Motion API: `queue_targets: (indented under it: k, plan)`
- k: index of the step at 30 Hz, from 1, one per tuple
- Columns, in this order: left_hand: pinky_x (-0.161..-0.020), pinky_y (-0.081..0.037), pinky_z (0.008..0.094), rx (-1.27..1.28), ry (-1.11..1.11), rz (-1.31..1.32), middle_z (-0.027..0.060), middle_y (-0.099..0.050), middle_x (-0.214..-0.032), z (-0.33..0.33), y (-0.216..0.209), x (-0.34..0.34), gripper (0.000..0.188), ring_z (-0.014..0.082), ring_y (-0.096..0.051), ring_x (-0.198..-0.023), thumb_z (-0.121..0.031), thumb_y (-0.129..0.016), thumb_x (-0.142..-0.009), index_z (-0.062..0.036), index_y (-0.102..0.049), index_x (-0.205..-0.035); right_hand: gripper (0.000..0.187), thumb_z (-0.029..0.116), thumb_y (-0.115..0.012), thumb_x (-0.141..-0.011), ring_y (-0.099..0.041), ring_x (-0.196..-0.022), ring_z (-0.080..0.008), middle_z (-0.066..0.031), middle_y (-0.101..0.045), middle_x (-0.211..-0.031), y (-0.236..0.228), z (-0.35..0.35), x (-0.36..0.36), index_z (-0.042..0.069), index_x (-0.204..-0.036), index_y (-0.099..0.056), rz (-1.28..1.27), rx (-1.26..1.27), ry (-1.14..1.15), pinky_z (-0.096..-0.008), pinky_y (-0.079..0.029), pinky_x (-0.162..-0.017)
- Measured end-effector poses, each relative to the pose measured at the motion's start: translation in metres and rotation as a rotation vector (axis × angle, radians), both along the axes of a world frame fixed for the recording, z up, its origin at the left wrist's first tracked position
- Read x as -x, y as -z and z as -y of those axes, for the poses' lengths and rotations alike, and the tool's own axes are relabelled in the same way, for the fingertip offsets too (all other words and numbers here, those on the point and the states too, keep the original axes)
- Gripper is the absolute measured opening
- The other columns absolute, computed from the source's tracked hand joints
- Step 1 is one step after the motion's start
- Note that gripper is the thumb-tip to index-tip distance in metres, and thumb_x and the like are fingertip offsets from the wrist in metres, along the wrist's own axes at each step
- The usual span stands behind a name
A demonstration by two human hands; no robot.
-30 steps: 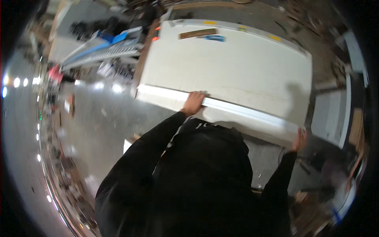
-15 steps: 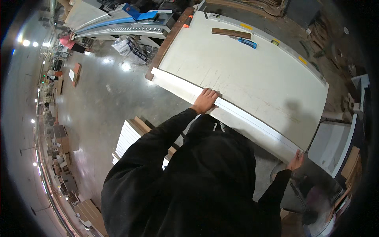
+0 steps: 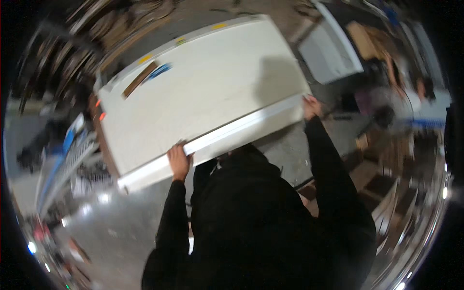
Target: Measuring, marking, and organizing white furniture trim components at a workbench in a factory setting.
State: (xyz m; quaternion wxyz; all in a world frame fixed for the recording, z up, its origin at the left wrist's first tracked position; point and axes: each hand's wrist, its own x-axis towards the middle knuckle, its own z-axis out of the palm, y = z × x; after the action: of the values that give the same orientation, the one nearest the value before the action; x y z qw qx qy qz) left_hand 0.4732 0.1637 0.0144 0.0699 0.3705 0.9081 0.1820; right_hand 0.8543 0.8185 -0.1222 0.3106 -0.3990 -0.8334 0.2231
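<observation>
A long white strip [image 3: 232, 129] lies along the near edge of the pale worktable [image 3: 212, 82]. My left hand [image 3: 179, 162] is closed over the strip left of its middle, with the fingers curled across its far side. At the strip's right end, my right hand [image 3: 311, 107] grips the tip between thumb and fingers; motion blur softens the detail. Farther back on the tabletop, a brown wooden piece [image 3: 139, 80] rests beside a blue utility knife [image 3: 159, 71].
A level [image 3: 181, 41] with yellow marks runs along the table's far edge. Brown edging [image 3: 103, 135] bounds the left side, bearing an orange-marked tool [image 3: 102, 116]. Beyond the right corner stands a white panel [image 3: 331, 48]. Another person [image 3: 411, 92] appears at far right.
My view has swung to the right, so the table now appears tilted the other way. Both hands keep their hold on the white strip, which still lies along the near edge.
</observation>
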Motion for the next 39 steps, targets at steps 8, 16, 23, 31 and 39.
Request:
queue_targets:
  k: [8, 16, 23, 31, 39]
  plan:
    - [-0.117, -0.034, 0.0513, 0.167, -0.017, -0.043, 0.0178, -0.059, -0.128, 0.026, -0.005, -0.012, 0.064, 0.0375, -0.053, -0.125, -0.028, -0.082, -0.083, -0.0008, -0.055, -0.134, 0.043, 0.015, -0.094, -0.079, -0.067, -0.09, -0.0143, -0.0051, -0.073, -0.098, -0.054, 0.058, 0.082, 0.007, -0.112, -0.069, -0.184, 0.485, 0.396, -0.0339, -0.055, -0.081]
    - [-0.114, -0.035, 0.0506, 0.187, -0.04, -0.084, 0.0141, -0.06, -0.128, 0.03, -0.004, -0.006, 0.065, 0.0358, -0.053, -0.123, -0.031, -0.084, -0.081, -0.0054, -0.057, -0.134, 0.068, 0.035, -0.092, -0.078, -0.069, -0.108, -0.0345, -0.014, -0.071, -0.117, -0.116, 0.099, 0.105, 0.01, -0.133, -0.061, 0.083, 0.419, 0.302, -0.0458, -0.054, -0.095]
    - [-0.096, -0.045, 0.0505, 0.062, -0.015, 0.021, 0.0159, -0.066, -0.111, 0.007, -0.007, 0.009, 0.065, 0.0398, -0.061, -0.109, -0.033, -0.092, -0.074, -0.0057, -0.064, -0.126, 0.101, 0.037, -0.092, -0.073, -0.041, -0.149, -0.0362, -0.0127, -0.051, -0.156, -0.193, 0.189, 0.178, 0.013, -0.159, -0.044, 0.662, 0.071, -0.83, -0.0505, -0.023, -0.13]
    - [-0.091, -0.057, 0.0488, 0.085, 0.214, 0.132, 0.0198, -0.076, -0.113, -0.067, -0.022, 0.087, 0.053, 0.0428, -0.072, -0.103, -0.048, -0.073, -0.094, -0.0039, -0.073, -0.124, 0.055, 0.035, -0.091, -0.071, -0.057, -0.115, -0.0254, -0.0074, -0.06, -0.113, -0.159, 0.195, 0.172, 0.008, -0.111, -0.064, 0.504, -0.217, -0.809, -0.0414, -0.042, -0.102]
    - [-0.109, -0.045, 0.0517, -0.107, -0.282, -0.143, 0.0316, -0.061, -0.137, -0.154, 0.021, 0.343, 0.075, 0.0471, -0.058, -0.129, -0.058, -0.062, -0.102, 0.0071, -0.056, -0.139, 0.06, 0.033, -0.088, -0.079, -0.052, -0.133, -0.0321, -0.0118, -0.06, -0.135, -0.138, 0.203, 0.189, 0.006, -0.127, -0.063, 0.51, -0.079, -0.816, -0.048, -0.04, -0.116]
